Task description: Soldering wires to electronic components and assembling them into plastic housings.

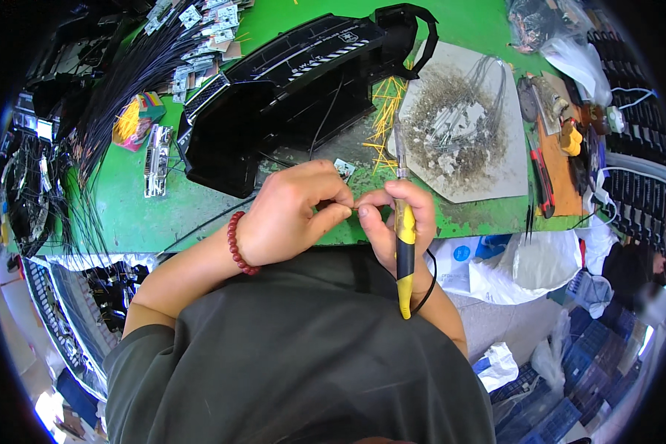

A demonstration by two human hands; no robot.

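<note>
while right hand [424, 222] grips iron [405, 255], long axis fore-aft, tip away, it and left hand [292, 207] pinch closed, fingertips nearly meeting; can't tell on what.

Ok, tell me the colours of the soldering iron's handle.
The soldering iron's handle is yellow and black; it shows best in the head view.

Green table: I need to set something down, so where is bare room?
Bare patches: beyond the grey board, left of the plastic bag; and between the black wires and the silver strip. Crowded: between black shell and grey board, with yellow wires.
</note>
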